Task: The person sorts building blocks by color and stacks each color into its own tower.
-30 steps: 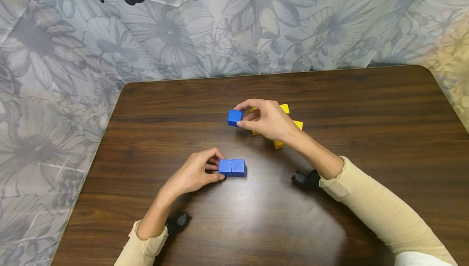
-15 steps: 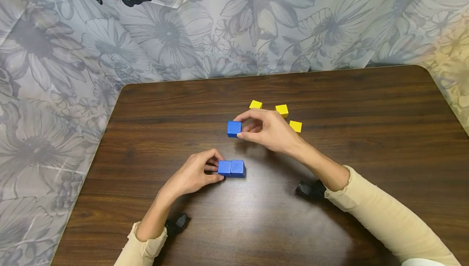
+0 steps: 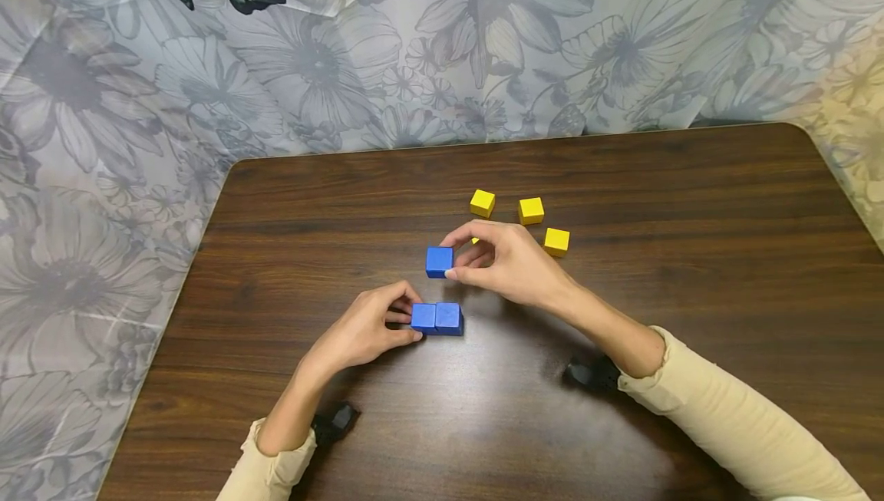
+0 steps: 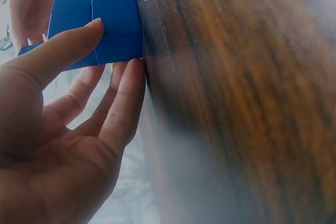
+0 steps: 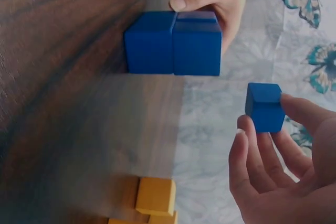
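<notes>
My right hand (image 3: 514, 263) pinches a single blue cube (image 3: 439, 262) between thumb and fingertips, raised behind and above a group of blue cubes (image 3: 449, 318). From above, that group shows two tops side by side; in the right wrist view, stacked blue cubes (image 5: 197, 51) stand two high. My left hand (image 3: 366, 324) holds the left end of the group, thumb (image 4: 73, 45) on the near side and fingers on the far side. The held cube (image 5: 265, 107) is apart from the stack in the right wrist view.
Several yellow cubes lie loose behind my right hand, among them one at the back left (image 3: 482, 202), one beside it (image 3: 531, 211) and one farther right (image 3: 556, 242). Another is mostly hidden by the hand. The brown wooden table (image 3: 691, 255) ends at a flowered cloth (image 3: 318, 64).
My right hand has come nearer to me with its blue cube, toward the blue stack, uncovering more of the yellow cubes. My left hand has stayed in place.
</notes>
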Demonstrator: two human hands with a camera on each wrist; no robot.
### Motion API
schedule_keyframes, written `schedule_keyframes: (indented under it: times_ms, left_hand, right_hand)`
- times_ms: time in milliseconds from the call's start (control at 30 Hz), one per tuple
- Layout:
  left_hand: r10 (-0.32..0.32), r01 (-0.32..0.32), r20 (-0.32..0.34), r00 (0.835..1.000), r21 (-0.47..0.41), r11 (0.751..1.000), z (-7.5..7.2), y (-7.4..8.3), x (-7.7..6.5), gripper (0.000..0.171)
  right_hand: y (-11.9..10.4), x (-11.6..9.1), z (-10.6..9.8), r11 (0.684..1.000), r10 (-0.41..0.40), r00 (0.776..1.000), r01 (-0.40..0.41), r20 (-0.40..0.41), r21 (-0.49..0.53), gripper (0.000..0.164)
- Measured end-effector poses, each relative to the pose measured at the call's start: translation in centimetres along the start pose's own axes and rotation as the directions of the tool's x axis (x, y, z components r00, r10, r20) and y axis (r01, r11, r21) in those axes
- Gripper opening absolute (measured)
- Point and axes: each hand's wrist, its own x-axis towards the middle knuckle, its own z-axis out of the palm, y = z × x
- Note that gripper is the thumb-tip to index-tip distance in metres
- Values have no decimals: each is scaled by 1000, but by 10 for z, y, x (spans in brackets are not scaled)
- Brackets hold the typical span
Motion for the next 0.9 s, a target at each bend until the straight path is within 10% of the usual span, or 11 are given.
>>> schedule_keyframes:
  times_ms: [900]
  left_hand:
    - [7, -7, 12, 1000, -10, 1000, -1, 1, -1, 33]
  right_hand:
    - [4, -16, 18, 999, -25, 995, 28, 94, -33, 31]
